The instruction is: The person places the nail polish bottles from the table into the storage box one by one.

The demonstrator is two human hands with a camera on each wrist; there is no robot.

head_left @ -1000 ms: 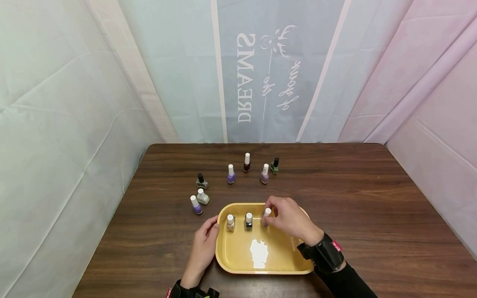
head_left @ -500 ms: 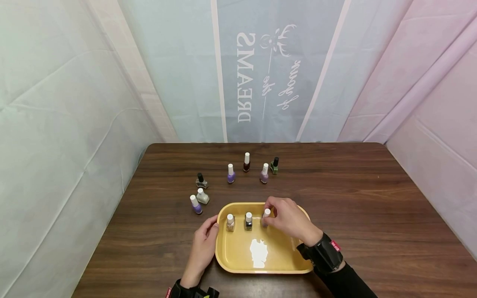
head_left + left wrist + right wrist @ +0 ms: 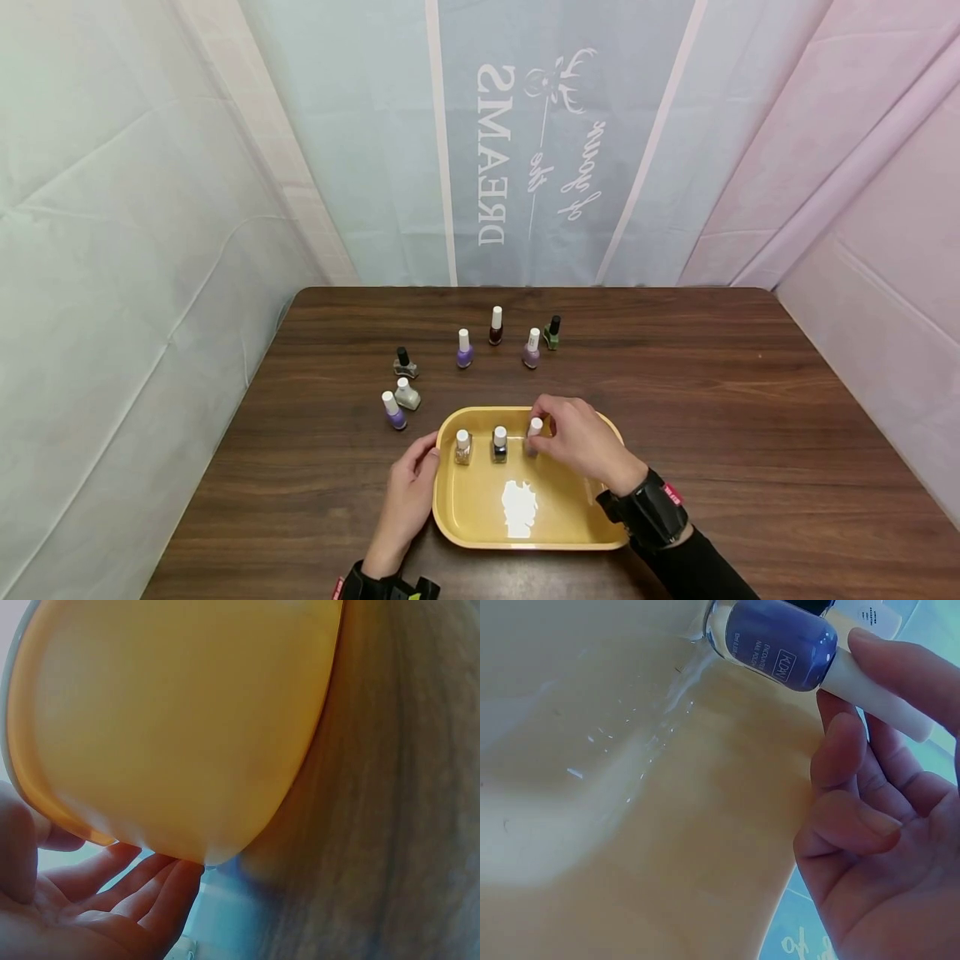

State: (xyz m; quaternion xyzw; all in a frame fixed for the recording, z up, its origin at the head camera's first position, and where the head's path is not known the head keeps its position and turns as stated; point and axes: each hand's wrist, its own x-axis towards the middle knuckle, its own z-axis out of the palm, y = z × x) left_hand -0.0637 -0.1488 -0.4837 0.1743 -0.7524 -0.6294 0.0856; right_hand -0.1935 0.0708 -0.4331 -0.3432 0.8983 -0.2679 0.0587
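Observation:
My right hand [image 3: 581, 437] pinches the white cap of a purple nail polish bottle [image 3: 784, 645] between thumb and fingers. The bottle is over the far part of a yellow tray [image 3: 555, 533], its base at or close to the tray floor. To its left in the tray stand two more white-capped nail polishes, a dark one [image 3: 499, 448] and a pale glittery one [image 3: 462, 450]. Against the tray's left end rests my left hand [image 3: 407, 492]. In the left wrist view its extended fingers [image 3: 169, 896] touch the tray's outer wall, with the thumb near the rim.
Beyond the tray several nail polishes stand on the wooden table [image 3: 712, 433], among them a purple [image 3: 465, 354], a dark red [image 3: 496, 329], a mauve [image 3: 531, 354] and a green one [image 3: 552, 336]. Left of these are a grey [image 3: 406, 367], a white [image 3: 408, 396] and another purple bottle [image 3: 395, 415].
The purple bottle in my right hand has shifted very slightly left, towards the dark bottle. My left hand stays at the tray's edge.

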